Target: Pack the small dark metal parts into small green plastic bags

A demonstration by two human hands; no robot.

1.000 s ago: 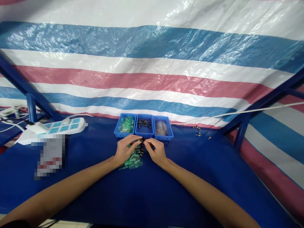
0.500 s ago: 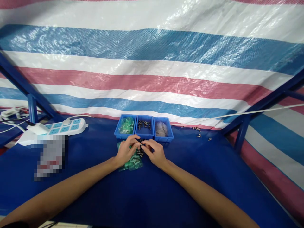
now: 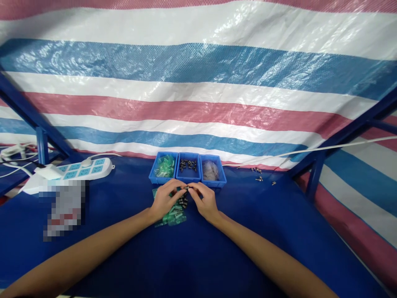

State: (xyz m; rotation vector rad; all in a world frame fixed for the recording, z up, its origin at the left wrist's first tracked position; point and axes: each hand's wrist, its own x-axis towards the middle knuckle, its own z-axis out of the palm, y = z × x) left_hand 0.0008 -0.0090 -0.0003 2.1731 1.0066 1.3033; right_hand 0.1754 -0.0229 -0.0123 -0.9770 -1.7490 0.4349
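Note:
My left hand (image 3: pixel 166 198) and my right hand (image 3: pixel 204 200) meet fingertip to fingertip in front of the blue bins. Between them, both pinch a small dark metal part (image 3: pixel 186 188), too small to name exactly. Under and beside my left hand lies a pile of green plastic pieces (image 3: pixel 175 216). Several small black-and-metal parts (image 3: pixel 182 201) lie between the hands, partly hidden by the fingers. Just beyond, the middle blue bin (image 3: pixel 188 177) holds several small dark metal parts (image 3: pixel 188 164).
A left bin (image 3: pixel 159 180) holds green pieces in a bag; a right bin (image 3: pixel 214 183) holds a clear bag. Loose metal parts (image 3: pixel 259 179) lie at the right on the blue table (image 3: pixel 248 231). A white power strip (image 3: pixel 87 169) stands at the left. Striped sheeting (image 3: pixel 198 111) hangs behind.
My fingers have shifted slightly around the small part, with the fingertips now meeting more squarely over it. The view has tipped a little; the bins and piles stay in place.

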